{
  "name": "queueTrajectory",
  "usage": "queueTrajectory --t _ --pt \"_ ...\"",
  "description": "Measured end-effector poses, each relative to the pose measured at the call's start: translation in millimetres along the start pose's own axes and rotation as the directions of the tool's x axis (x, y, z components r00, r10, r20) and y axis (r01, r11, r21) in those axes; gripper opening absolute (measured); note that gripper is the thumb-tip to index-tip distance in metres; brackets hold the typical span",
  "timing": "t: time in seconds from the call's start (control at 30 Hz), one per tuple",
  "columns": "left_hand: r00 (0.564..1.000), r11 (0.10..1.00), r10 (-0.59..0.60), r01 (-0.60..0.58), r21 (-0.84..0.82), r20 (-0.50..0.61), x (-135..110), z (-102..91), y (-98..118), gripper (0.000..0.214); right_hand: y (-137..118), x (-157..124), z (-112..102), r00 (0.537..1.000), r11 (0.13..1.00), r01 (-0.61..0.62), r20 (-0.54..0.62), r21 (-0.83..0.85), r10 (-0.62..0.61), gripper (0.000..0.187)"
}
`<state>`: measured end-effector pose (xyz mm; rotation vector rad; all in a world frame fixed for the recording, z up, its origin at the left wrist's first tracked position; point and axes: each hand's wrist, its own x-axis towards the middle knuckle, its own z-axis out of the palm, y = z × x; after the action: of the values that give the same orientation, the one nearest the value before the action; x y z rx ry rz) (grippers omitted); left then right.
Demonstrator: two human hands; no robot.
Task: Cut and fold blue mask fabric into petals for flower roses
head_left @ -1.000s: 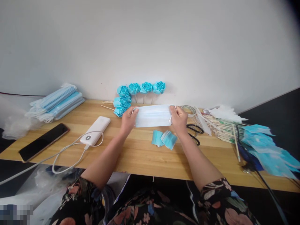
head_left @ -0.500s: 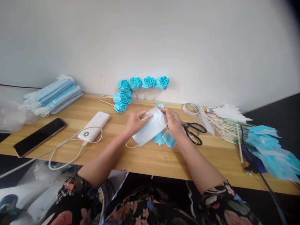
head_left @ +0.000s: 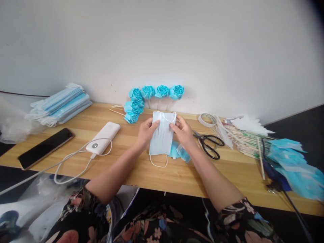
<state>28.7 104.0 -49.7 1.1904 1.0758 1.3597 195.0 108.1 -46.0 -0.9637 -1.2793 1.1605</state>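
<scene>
Wooden tabletop, face mask held lengthwise over it, left hand and right hand pinching its upper side edges, blue pieces partly behind it, scissors near the right hand, blue flowers by the pale wall.

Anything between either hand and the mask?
Nothing visible: the left hand and right hand hold the mask, one at each long side. The blue pieces lie below on the table, not between.
</scene>
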Motion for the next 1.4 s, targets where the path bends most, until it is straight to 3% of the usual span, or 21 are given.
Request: queueTrajectory --t 0.13,0.27,0.37,0.47,0.53,0.63,0.73,0.83,0.97,1.07,1.17,1.27,1.4 --pt "0.996 1.0 -0.013 0.011 0.014 0.083 0.4 0.5 -1.9 0.034 2.9 3.7 -6.4 0.997 0.997 0.076 -0.022 -0.03 -0.077 0.06" --pt "0.975 0.992 -0.095 0.109 -0.061 0.201 -1.1 1.1 -0.6 0.041 0.0 5.7 -13.8 0.989 0.982 0.127 -0.062 -0.141 -0.137 0.026" --pt "0.923 0.959 -0.202 0.254 -0.123 0.326 -4.7 1.3 4.7 0.051 -4.4 7.2 -16.6 0.987 0.993 0.079 -0.132 -0.089 -0.091 0.019" --pt "0.87 0.922 -0.259 0.352 -0.16 0.42 -8.3 1.4 10.3 0.057 -3.6 9.7 -18.8 0.988 0.995 -0.041 -0.142 0.091 0.053 0.021" --pt "0.874 0.912 -0.25 0.357 -0.202 0.417 -8.4 1.2 12.0 0.057 -0.2 12.1 -20.4 0.977 0.968 -0.168 -0.099 0.185 0.188 0.024" --pt "0.933 0.913 -0.185 0.279 -0.297 0.307 -4.3 -0.1 10.8 0.053 2.5 14.8 -21.0 0.929 0.886 -0.353 0.0 0.299 0.37 0.031" --pt "0.98 0.926 -0.108 0.161 -0.342 0.167 1.5 -2.1 7.6 0.049 -2.1 13.7 -16.9 0.907 0.837 -0.417 0.1 0.353 0.409 0.045" --pt "0.994 0.956 -0.054 0.08 -0.281 0.099 3.3 -2.0 3.7 0.046 -6.3 8.5 -10.0 0.937 0.895 -0.35 0.109 0.276 0.333 0.054" --pt "0.999 0.997 0.028 -0.025 -0.067 0.045 -0.1 0.7 -1.0 0.039 -0.7 -0.4 -3.8 0.994 0.997 -0.074 -0.087 -0.012 0.072 0.05" --pt "0.993 0.984 0.118 -0.113 0.135 -0.024 -1.6 1.3 -2.8 0.044 3.4 -6.1 -1.3 0.974 0.966 0.101 -0.175 -0.239 -0.145 0.053" --pt "0.972 0.946 0.218 -0.188 0.264 -0.09 -0.9 0.8 -1.9 0.047 0.5 -10.4 1.6 0.932 0.898 0.183 -0.22 -0.4 -0.288 0.052" --pt "0.953 0.909 0.275 -0.215 0.357 -0.125 -0.7 0.2 2.9 0.044 -6.8 -11.8 2.8 0.896 0.838 0.199 -0.253 -0.508 -0.366 0.051" --pt "0.93 0.854 0.35 -0.269 0.445 -0.111 -2.6 -2.0 12.7 0.039 -14.9 -10.0 -0.1 0.88 0.8 0.207 -0.25 -0.563 -0.404 0.055"
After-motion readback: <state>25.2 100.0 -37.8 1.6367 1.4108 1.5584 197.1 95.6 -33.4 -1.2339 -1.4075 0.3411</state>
